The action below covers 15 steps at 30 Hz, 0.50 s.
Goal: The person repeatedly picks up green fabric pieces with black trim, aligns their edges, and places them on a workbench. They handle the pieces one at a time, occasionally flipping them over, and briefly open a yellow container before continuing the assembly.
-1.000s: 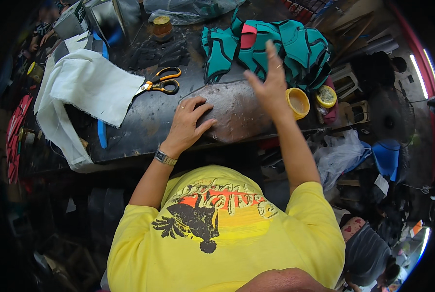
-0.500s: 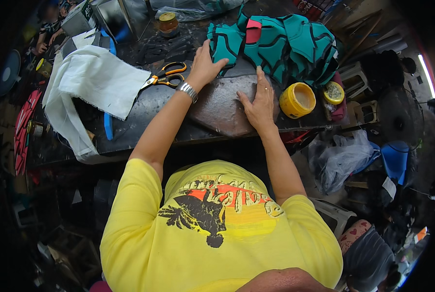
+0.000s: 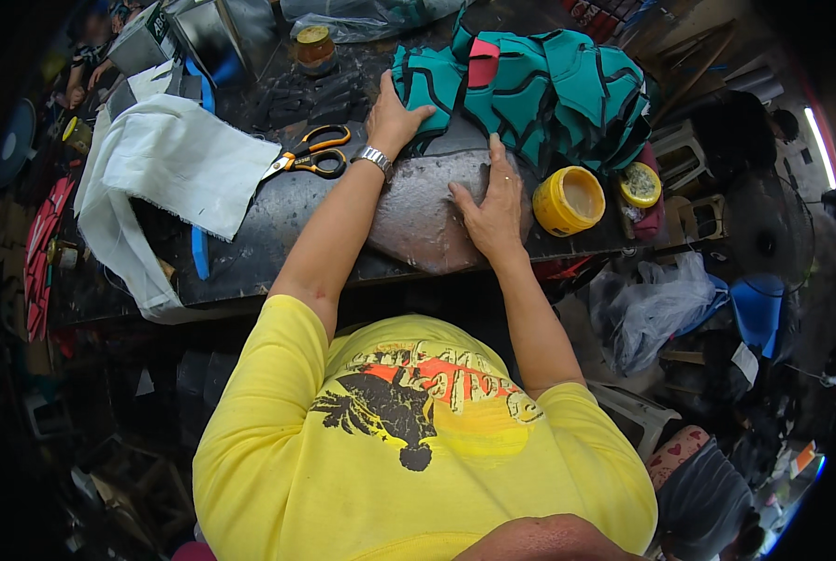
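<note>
A small stack of teal green cut pieces with black edging (image 3: 431, 86) lies at the far side of the work slab. My left hand (image 3: 397, 122) touches its left and near edges, fingers stretched out and thumb spread away from them. To the right, my right hand (image 3: 498, 210) rests on the worn brown slab (image 3: 425, 220), its fingers pointing away from me and thumb apart. A larger heap of similar green pieces (image 3: 568, 89), with one red patch, sits just beyond the right fingertips. Orange-and-black handled scissors (image 3: 310, 154) lie left of my left wrist.
An open yellow tub (image 3: 568, 201) of brownish paste stands right of my right hand, beside a yellow lid (image 3: 640, 185). White cloth (image 3: 189, 164) covers part of the table's left. A jar (image 3: 315, 49) and dark scraps (image 3: 310, 98) lie farther back. Another person's hand (image 3: 77, 93) shows far left.
My left forearm has swung slightly right, the hand staying at the small green stack. My right hand has barely moved on the slab. The whole view has shifted a little.
</note>
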Each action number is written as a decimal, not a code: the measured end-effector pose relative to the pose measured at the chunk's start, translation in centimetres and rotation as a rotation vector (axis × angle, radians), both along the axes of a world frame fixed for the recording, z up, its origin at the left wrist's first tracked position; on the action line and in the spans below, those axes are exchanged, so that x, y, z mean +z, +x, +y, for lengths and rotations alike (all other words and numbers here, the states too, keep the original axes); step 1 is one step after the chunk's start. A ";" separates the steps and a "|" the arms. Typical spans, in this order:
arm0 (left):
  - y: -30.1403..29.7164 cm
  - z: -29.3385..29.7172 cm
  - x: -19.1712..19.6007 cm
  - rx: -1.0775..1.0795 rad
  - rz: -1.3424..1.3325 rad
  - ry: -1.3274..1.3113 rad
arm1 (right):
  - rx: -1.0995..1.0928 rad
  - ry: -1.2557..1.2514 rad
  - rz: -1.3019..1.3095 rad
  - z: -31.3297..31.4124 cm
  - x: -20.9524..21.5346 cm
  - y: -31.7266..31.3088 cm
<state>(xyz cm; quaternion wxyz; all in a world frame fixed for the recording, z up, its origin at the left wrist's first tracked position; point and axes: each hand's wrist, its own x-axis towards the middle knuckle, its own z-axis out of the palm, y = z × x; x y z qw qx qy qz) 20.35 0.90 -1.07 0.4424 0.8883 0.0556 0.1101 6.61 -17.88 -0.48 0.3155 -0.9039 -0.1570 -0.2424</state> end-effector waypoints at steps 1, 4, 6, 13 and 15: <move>0.0 -0.1 -0.1 0.000 -0.015 0.007 | -0.003 -0.008 -0.006 0.0 0.0 0.0; -0.5 -0.7 -0.5 0.053 -0.083 0.171 | -0.001 -0.021 -0.017 0.0 0.0 0.0; -0.6 -0.7 -0.4 0.031 -0.072 0.162 | 0.005 -0.005 0.002 0.1 0.1 0.0; -0.7 -0.4 0.1 -0.010 -0.045 0.130 | 0.009 -0.021 0.021 0.2 0.4 -0.1; -0.8 -0.7 -0.1 0.000 -0.082 0.175 | 0.008 -0.022 0.019 0.2 0.4 -0.1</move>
